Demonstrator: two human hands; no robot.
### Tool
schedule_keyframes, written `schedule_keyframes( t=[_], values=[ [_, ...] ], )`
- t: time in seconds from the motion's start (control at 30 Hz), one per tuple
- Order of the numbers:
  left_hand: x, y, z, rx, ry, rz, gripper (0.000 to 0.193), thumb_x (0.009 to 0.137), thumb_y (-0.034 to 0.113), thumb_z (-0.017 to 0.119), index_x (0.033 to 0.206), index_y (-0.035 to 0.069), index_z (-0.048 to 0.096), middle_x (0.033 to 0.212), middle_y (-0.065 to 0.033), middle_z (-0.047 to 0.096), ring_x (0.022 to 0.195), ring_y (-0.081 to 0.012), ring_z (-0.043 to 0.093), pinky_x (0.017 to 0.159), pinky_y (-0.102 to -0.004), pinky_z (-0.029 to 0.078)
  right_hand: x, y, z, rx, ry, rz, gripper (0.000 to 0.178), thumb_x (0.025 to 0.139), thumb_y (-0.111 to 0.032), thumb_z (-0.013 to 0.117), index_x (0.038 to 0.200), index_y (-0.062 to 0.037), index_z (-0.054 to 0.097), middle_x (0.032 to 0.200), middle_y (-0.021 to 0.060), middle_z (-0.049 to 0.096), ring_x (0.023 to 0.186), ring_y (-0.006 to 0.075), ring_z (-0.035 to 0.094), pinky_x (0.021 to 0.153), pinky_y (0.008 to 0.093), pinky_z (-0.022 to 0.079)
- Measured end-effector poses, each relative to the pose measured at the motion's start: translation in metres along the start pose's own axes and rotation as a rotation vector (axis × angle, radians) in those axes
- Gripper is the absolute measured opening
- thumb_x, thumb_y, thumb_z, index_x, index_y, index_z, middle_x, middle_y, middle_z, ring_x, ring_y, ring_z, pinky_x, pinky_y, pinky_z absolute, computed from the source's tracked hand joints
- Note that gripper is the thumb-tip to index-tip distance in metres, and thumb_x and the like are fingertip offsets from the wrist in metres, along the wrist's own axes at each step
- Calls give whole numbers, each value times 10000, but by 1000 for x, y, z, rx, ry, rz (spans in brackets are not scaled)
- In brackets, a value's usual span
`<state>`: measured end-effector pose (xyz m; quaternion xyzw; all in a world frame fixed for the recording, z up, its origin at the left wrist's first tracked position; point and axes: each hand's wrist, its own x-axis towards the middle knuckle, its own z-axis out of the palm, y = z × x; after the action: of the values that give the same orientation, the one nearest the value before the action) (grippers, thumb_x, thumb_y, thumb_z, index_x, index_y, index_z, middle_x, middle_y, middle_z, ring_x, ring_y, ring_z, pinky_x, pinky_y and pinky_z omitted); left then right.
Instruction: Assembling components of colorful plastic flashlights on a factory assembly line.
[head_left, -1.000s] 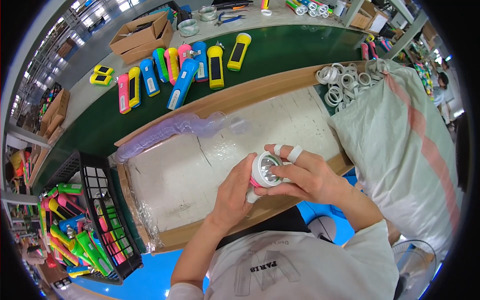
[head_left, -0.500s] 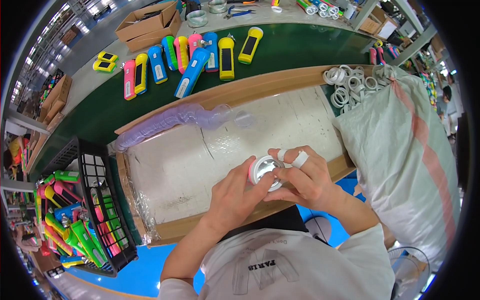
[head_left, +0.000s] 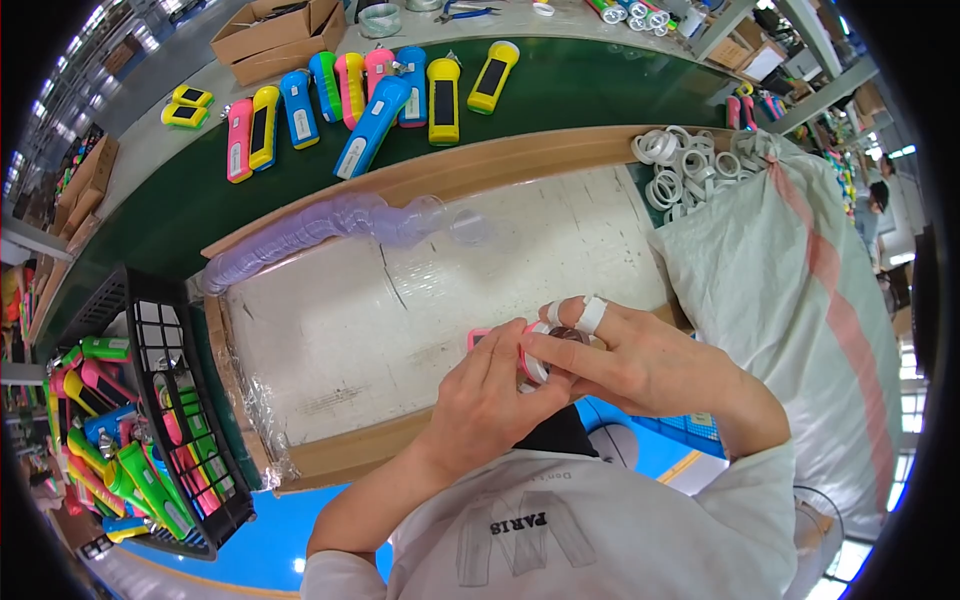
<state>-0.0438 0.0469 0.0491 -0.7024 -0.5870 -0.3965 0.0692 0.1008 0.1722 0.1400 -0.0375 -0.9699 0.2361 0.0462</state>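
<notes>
My left hand (head_left: 488, 395) is closed around a pink flashlight (head_left: 477, 337), whose body is mostly hidden by the fingers. Its white head ring (head_left: 536, 368) points toward my right hand (head_left: 640, 362). That hand has white tape on two fingers, and it is closed about the head end, thumb and fingers against the rim. A shiny, dark round part (head_left: 570, 335) shows between the right fingers; its kind is hard to make out. Both hands are over the near edge of a shallow cardboard tray with a pale, scuffed bottom (head_left: 400, 330).
Nested clear plastic cups (head_left: 310, 228) lie along the tray's far side. Behind are several colored flashlights (head_left: 372, 128). A black crate (head_left: 190, 400) of flashlights stands left. White rings (head_left: 690, 165) and a large white sack (head_left: 790, 300) are on the right.
The flashlight has turned: its round face, which showed upward, now points sideways to the right, and its pink body shows. My right hand has shifted around the head. The view has moved slightly.
</notes>
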Motion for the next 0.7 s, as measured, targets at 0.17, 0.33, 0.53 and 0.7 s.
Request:
schedule_keyframes(
  t=[0.17,0.33,0.53,0.7],
  values=[
    [-2,3,1,16,-2,-41,187,781,233,714,944,202,628,1046,-201,618,909,-307,654,729,-348,569,3,-22,-5,-172,-72,148,520,797,-109,667,1279,-6,504,1068,186,558,828,289,602,662,369,545],
    [-3,7,2,-43,-1,-70,183,758,205,717,921,191,635,1040,-189,620,912,-312,648,753,-365,562,0,-21,-3,-103,-75,240,493,775,-81,645,1228,55,506,1084,165,545,867,292,595,693,378,545],
    [-1,5,5,-83,-27,-40,199,739,216,722,898,133,633,1056,-185,619,960,-293,633,821,-353,541,2,-1,-8,-74,-153,-141,475,765,-68,624,1235,-68,551,1152,143,540,1116,350,558,894,392,516],
    [1,9,5,-53,-9,-80,215,745,230,718,932,177,627,1036,-189,620,919,-299,644,774,-362,552,-1,-17,-11,-185,-166,117,365,817,-104,622,1165,-36,531,1192,240,501,913,317,611,767,368,547]
  ],
)
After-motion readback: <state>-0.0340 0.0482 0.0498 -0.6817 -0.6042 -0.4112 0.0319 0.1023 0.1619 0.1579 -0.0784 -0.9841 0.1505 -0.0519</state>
